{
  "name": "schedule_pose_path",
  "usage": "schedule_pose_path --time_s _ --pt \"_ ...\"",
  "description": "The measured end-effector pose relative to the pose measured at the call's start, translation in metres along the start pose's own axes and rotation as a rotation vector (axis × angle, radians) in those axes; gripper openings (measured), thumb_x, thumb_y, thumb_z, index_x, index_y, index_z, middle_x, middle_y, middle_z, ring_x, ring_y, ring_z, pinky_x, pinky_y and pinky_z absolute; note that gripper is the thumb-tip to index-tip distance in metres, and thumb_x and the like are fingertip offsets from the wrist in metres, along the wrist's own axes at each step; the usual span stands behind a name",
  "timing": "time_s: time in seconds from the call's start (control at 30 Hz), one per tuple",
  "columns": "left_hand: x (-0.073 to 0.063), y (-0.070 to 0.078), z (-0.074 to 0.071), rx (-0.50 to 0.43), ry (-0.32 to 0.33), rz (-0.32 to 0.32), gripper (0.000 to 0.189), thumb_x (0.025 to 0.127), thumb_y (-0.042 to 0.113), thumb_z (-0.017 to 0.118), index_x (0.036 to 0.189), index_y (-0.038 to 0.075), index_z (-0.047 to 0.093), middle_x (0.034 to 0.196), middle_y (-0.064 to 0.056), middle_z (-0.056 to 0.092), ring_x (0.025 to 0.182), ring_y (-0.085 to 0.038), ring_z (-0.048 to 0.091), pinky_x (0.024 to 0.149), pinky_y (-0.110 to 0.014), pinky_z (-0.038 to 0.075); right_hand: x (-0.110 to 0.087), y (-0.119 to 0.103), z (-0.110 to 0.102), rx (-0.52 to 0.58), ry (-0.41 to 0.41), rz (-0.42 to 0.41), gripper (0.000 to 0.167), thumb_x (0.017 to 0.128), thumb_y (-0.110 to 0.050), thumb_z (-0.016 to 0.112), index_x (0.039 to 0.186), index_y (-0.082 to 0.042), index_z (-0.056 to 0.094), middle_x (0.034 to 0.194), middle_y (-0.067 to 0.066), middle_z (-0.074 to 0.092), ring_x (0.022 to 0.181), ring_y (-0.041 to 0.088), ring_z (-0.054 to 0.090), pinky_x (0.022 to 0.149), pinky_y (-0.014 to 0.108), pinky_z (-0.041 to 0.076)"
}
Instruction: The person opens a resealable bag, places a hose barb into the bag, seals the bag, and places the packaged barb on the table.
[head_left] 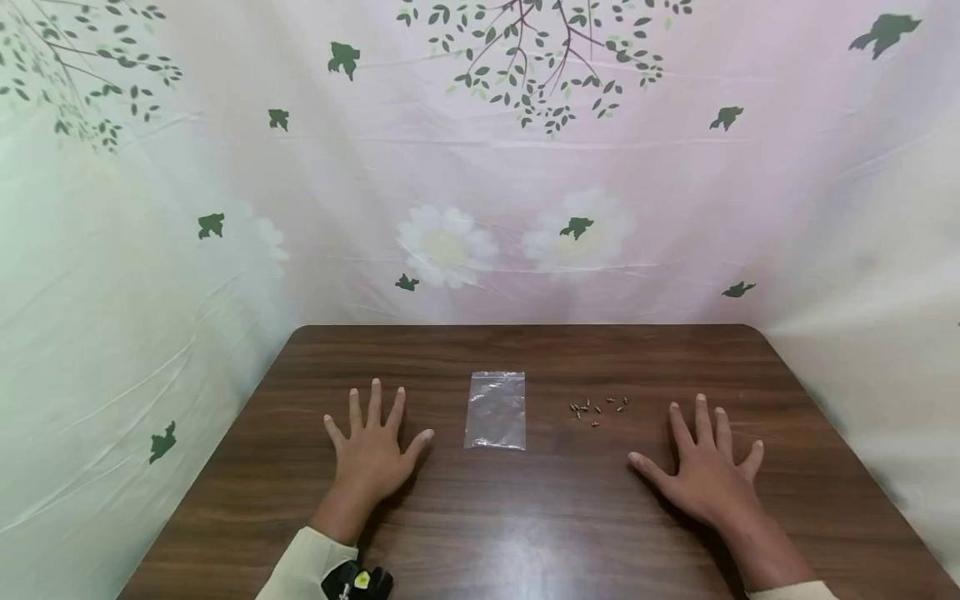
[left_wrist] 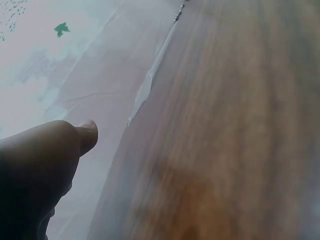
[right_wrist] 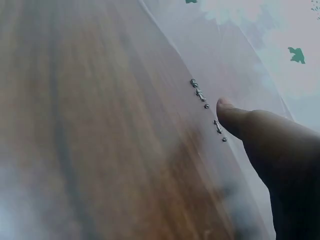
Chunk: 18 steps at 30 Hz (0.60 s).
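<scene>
A clear plastic zip bag [head_left: 496, 412] lies flat near the middle of the table, its zip edge toward the back. To its right several tiny metal pieces [head_left: 597, 409] are scattered; their exact kind is too small to tell. My left hand [head_left: 372, 454] rests on the table left of the bag, fingers spread, holding nothing. On the right side my right hand [head_left: 708, 479] lies with fingers spread as well, nearest to the metal pieces and apart from them. The left wrist view shows the thumb [left_wrist: 60, 142] and the bag's edge [left_wrist: 145, 92]. Small metal pieces [right_wrist: 200, 95] appear beyond the right thumb [right_wrist: 245, 120].
The brown wood-grain table [head_left: 480, 508] has rounded back corners. A pale curtain [head_left: 480, 167] printed with leaves, birds and flowers hangs behind it and on both sides. A black strap device [head_left: 356, 581] sits on the left wrist over a light sleeve [head_left: 303, 567].
</scene>
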<state>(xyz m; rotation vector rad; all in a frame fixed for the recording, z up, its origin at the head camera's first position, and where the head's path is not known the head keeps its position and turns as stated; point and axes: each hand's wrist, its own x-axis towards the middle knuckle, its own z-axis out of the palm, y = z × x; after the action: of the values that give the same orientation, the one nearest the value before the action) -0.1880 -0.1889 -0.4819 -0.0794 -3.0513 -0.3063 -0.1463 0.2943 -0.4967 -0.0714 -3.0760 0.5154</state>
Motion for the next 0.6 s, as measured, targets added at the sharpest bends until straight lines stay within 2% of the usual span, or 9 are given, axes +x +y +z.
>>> schedule_pose_path --time_s 0.17,0.4,0.6 --pt "0.011 0.006 0.006 -0.009 0.007 0.02 0.094 0.102 0.077 0.048 0.175 0.022 0.027 0.184 -0.02 0.005 0.168 -0.055 0.002 0.12 -0.09 -0.002 0.013 -0.008 0.002 0.055 0.046 -0.011 0.114 0.098 -0.081 0.052 0.174 -0.004 0.018 0.179 0.034 -0.006 0.163 0.063 -0.001 0.105 0.098 -0.005" --pt "0.034 0.02 0.02 -0.091 -0.037 0.029 0.095 0.101 0.08 0.044 0.175 0.022 0.027 0.184 -0.019 0.007 0.169 -0.054 0.005 0.12 -0.089 -0.002 0.035 -0.025 0.011 0.132 0.138 -0.032 0.103 0.1 -0.074 0.056 0.169 -0.001 0.032 0.178 0.035 0.013 0.163 0.059 0.013 0.109 0.096 0.006" --pt "0.054 0.031 0.031 -0.148 -0.046 0.041 0.092 0.103 0.079 0.041 0.174 0.022 0.029 0.185 -0.018 0.009 0.169 -0.053 0.006 0.121 -0.089 -0.002 0.052 -0.04 0.018 0.208 0.174 -0.064 0.095 0.102 -0.068 0.059 0.167 -0.002 0.037 0.178 0.032 0.018 0.163 0.056 0.014 0.112 0.092 0.006"
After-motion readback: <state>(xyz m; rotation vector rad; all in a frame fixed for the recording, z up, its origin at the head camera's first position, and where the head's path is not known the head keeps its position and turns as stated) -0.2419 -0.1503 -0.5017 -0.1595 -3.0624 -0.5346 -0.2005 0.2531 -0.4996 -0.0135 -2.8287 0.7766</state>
